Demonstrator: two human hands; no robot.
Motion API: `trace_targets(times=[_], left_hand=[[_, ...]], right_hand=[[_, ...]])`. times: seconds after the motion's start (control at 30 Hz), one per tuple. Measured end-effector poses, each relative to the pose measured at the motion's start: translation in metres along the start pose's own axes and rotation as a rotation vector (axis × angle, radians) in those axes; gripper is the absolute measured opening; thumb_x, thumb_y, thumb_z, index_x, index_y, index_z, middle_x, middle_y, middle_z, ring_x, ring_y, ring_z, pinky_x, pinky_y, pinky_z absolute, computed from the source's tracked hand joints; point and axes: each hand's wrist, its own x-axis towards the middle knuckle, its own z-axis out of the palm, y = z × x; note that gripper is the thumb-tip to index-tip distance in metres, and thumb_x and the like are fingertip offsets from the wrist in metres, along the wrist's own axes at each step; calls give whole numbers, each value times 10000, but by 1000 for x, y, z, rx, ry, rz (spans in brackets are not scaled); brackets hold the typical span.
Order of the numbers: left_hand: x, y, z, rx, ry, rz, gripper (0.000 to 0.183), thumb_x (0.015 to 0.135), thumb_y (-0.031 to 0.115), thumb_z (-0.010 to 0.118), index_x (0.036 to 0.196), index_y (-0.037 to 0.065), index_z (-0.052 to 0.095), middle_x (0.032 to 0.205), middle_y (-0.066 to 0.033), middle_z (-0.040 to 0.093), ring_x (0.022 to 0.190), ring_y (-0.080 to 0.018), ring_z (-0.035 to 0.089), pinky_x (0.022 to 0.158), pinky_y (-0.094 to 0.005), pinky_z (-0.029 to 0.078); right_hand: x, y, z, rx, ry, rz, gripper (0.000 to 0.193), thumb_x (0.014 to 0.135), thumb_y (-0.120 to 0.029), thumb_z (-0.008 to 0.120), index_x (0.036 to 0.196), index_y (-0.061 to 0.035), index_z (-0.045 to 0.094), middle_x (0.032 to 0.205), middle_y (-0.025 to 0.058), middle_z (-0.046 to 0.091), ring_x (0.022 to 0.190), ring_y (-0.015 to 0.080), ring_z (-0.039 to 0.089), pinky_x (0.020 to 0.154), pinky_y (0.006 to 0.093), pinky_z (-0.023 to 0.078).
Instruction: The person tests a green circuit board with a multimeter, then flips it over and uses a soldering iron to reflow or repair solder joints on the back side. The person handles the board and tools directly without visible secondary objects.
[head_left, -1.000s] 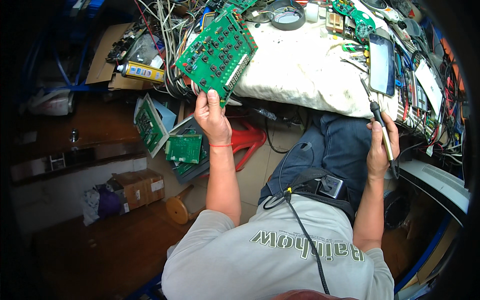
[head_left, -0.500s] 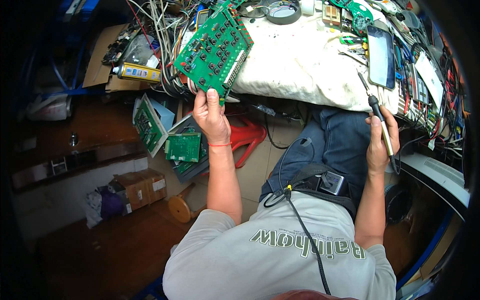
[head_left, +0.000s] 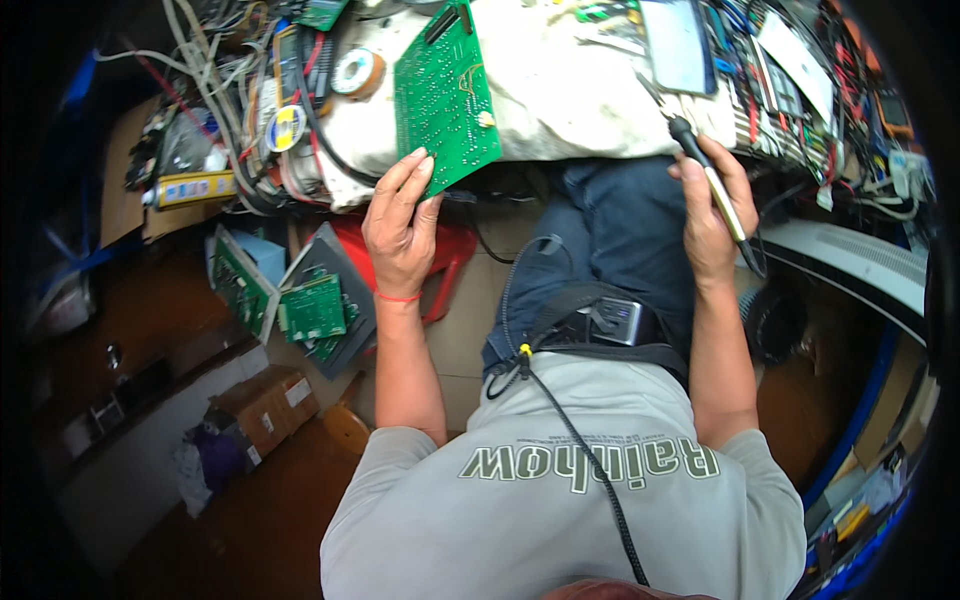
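Note:
My left hand grips the lower corner of a green circuit board, which is tilted over the front part of the white cloth. The board's solder side faces me, with a black connector strip at its top and a thin brown wire on it. Wrapped round the handle of a soldering iron are the fingers of my right hand. The iron's tip points up and away, over the cloth's right front edge, and touches nothing that I can see. A dark cable trails from the handle's lower end.
On the bench's left lie a solder spool, a yellow-labelled round tin, cables and a yellow spray can. A phone lies at the right beside tangled wires. More circuit boards rest by a red stool below.
My left hand has turned the board over, from its component side to its solder side. The view has shifted, and my right hand still holds the soldering iron.

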Motion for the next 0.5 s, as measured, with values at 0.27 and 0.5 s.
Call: trace_targets(times=[0.27,0.5], left_hand=[[5,-11,19,362,-158,137,410,839,37,781,1227,164,745,1279,-33,700,905,-233,700,750,-336,568],[-23,-7,27,208,72,-43,403,808,56,833,1192,143,746,1211,-79,600,691,-167,542,614,-305,480]], right_hand=[[2,2,-4,-61,-32,-92,337,971,-121,750,1268,16,672,959,94,761,855,121,727,780,247,574],[0,2,-2,-63,-45,-75,335,971,-113,750,1269,18,670,951,88,757,849,114,719,775,240,570]])
